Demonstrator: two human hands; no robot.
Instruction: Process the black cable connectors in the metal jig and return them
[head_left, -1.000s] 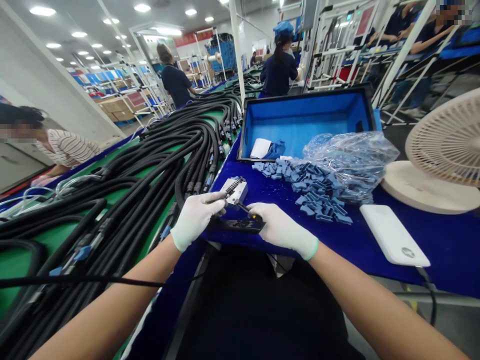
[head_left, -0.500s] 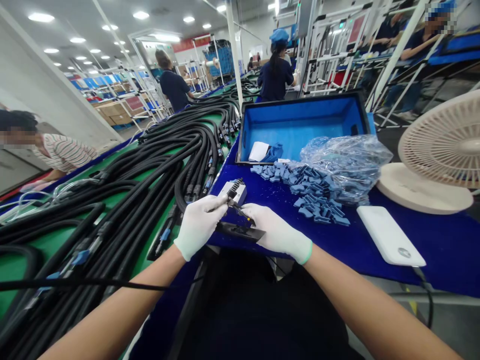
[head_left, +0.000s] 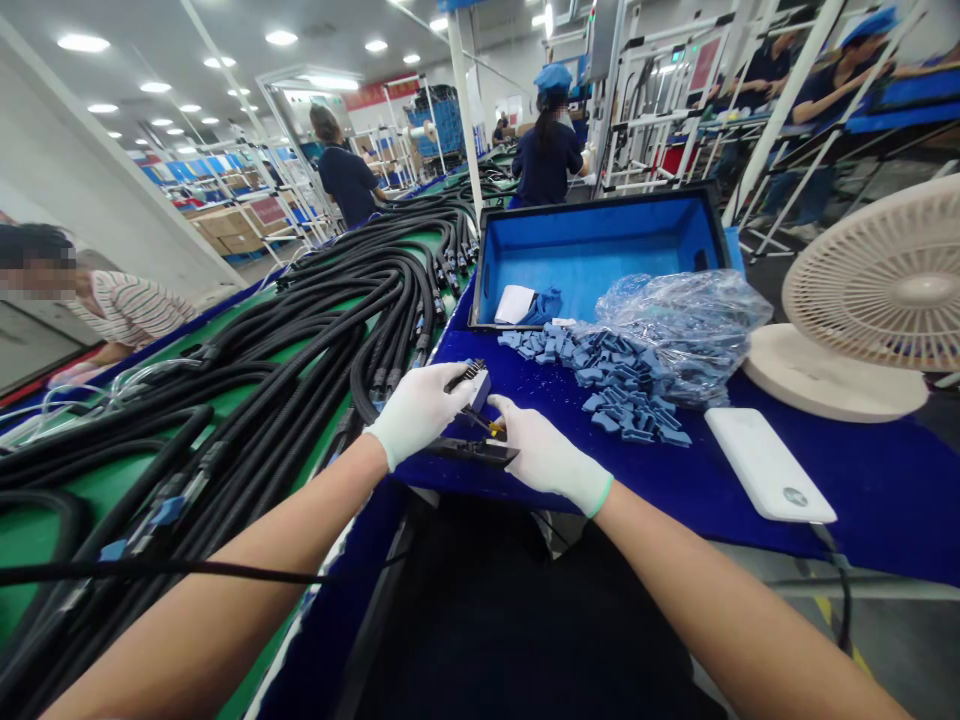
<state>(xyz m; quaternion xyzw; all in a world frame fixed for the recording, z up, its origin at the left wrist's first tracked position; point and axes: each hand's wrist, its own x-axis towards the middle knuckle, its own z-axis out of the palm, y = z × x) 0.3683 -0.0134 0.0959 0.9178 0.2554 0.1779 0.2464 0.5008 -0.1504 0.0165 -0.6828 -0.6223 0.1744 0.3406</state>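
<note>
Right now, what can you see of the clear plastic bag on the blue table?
The clear plastic bag is glossy, crumpled, and slumped on the blue table surface. Blue moulded parts show through it, and a loose heap of them touches its lower left side. It lies in front of the open blue-lined case.

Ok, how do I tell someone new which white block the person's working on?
Find the open blue-lined case on the blue bench mat. In front of it lies a heap of loose blue pieces; left of that, the gloved left hand holds a small white block. Its row of dark teeth sets it apart from the plain white slab further right.
</note>
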